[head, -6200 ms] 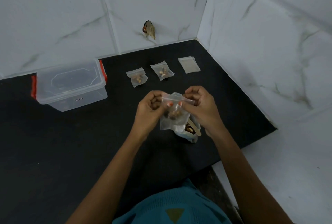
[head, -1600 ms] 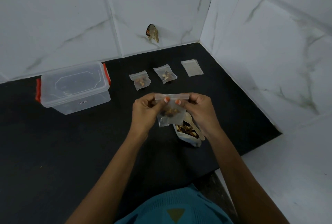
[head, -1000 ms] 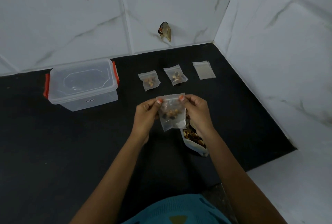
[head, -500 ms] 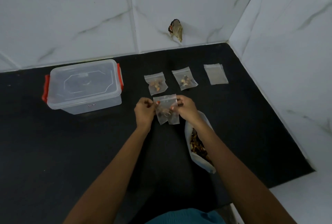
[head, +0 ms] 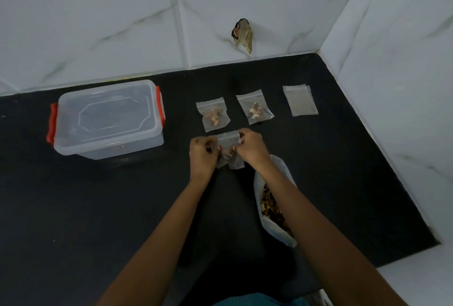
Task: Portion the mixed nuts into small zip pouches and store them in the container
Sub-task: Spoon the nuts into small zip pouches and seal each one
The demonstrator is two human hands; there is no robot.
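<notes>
Forward since earlier, the pouch (head: 228, 140) is nearing two filled pouches (head: 212, 116); I'm seeing left hand (head: 202, 154) and right hand (head: 252, 148) pinching its edges.

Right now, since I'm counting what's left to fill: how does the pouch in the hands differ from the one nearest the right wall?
The held pouch has nuts inside; the far-right pouch looks flat and empty. The left hand and right hand pinch the held pouch; the far-right pouch lies untouched on the counter. Both are small, clear zip pouches.
</notes>
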